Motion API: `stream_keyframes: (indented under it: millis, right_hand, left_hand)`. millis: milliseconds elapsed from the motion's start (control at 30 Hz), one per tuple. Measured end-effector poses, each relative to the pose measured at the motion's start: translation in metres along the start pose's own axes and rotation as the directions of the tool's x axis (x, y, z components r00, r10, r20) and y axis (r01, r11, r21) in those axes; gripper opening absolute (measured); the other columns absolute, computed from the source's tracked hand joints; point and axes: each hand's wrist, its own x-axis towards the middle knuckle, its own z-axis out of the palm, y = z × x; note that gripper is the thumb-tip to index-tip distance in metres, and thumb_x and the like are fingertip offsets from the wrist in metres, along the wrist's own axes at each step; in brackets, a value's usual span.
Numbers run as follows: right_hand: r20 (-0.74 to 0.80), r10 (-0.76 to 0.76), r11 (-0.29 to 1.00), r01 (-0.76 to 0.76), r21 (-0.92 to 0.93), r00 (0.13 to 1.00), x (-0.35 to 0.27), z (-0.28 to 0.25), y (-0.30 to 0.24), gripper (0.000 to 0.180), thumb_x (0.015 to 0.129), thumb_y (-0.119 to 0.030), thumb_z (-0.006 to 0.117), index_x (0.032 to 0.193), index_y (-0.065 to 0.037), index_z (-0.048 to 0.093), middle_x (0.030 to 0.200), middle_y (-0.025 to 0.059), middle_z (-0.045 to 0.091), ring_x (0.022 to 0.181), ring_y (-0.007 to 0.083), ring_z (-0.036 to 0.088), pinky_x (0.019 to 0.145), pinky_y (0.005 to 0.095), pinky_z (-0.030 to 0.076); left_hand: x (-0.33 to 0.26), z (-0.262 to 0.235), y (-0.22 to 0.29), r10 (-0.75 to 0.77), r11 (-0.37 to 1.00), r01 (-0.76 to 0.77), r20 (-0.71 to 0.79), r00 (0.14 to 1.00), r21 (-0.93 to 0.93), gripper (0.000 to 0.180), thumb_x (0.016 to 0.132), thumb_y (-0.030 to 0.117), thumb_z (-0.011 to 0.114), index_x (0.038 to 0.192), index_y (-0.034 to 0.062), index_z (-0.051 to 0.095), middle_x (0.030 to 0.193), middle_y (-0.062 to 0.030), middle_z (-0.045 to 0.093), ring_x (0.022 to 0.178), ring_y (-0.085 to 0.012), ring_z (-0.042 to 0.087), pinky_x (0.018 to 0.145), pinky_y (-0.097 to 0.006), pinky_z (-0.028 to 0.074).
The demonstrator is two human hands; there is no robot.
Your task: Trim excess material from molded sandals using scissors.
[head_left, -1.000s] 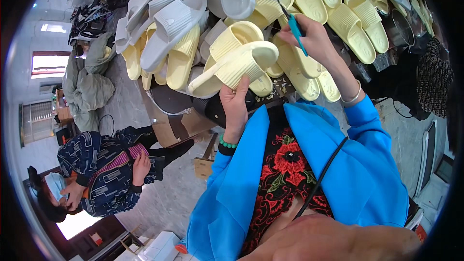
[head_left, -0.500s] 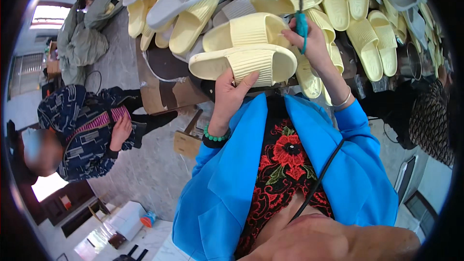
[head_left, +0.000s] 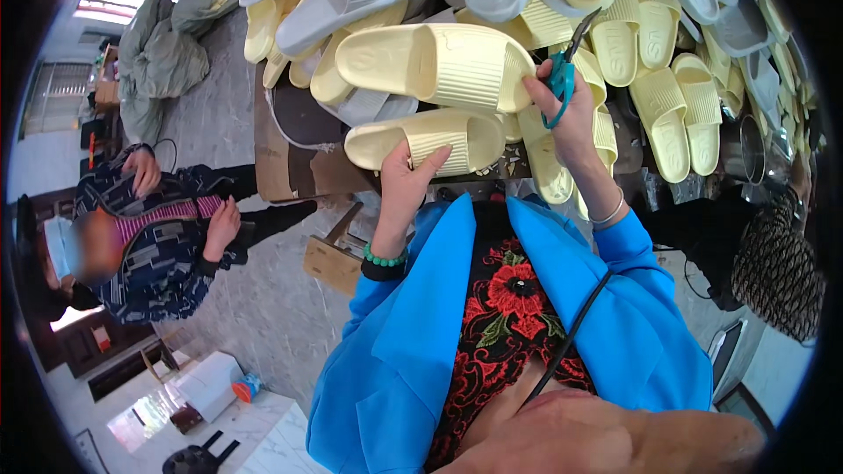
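Now both yellow slippers (head_left: 430,79) sit lower, left hand (head_left: 406,180) gripping one, right hand (head_left: 562,110) clutching teal scissors (head_left: 562,79).

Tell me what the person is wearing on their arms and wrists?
Both arms wear bright blue sleeves. By the left hand sits a green beaded bracelet above a black cuff. By the right hand hangs a thin silver bangle. No gloves.
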Motion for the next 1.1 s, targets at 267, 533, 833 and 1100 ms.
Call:
stream_keyframes:
  millis: [267,533,833,1100]
  right_hand:
    - [-0.059,-0.114,0.993,0.112,-0.024,0.992,-0.005,0.003,0.02,0.02,0.082,-0.007,0.074,0.096,-0.006,0.059,0.085,-0.0048,0.056,0.074,0.0031,0.05,0.066,0.0199,0.042]
    - [-0.138,-0.116,0.993,0.116,-0.008,0.984,-0.031,0.023,0.033,0.022,0.083,-0.008,0.075,0.097,-0.007,0.058,0.09,-0.0044,0.057,0.078,0.0036,0.052,0.07,0.0196,0.042]
    - [-0.265,-0.068,0.995,0.084,0.05,0.962,-0.075,0.076,0.034,0.018,0.083,-0.003,0.069,0.095,-0.006,0.056,0.087,-0.0029,0.055,0.078,0.0069,0.052,0.072,0.0224,0.042]
    - [-0.336,-0.079,0.995,0.098,0.037,0.939,-0.084,0.071,0.048,0.019,0.083,-0.005,0.071,0.095,-0.006,0.056,0.088,-0.003,0.055,0.078,0.0063,0.053,0.071,0.0216,0.044]
  left_hand:
    - [-0.012,-0.011,-0.006,0.229,0.954,-0.202,-0.108,0.967,0.22,0.026,0.089,0.008,0.065,0.11,-0.005,0.058,0.1,-0.0114,0.068,0.09,-0.0115,0.061,0.079,-0.028,0.049]
    - [-0.026,-0.054,-0.005,0.251,0.899,-0.238,0.013,0.968,0.368,0.029,0.089,0.003,0.063,0.116,-0.0058,0.057,0.102,-0.0078,0.066,0.094,-0.0118,0.059,0.084,-0.026,0.047]
    - [-0.019,-0.112,-0.022,0.2,0.976,-0.203,0.046,0.979,0.077,0.023,0.084,0.003,0.068,0.105,-0.0037,0.061,0.094,-0.0056,0.068,0.086,-0.0079,0.061,0.076,-0.023,0.048]
    - [-0.019,-0.126,0.01,0.073,0.983,-0.053,0.109,0.991,-0.178,0.027,0.082,-0.005,0.069,0.107,-0.002,0.059,0.095,-0.0054,0.068,0.085,-0.0072,0.061,0.076,-0.021,0.048]
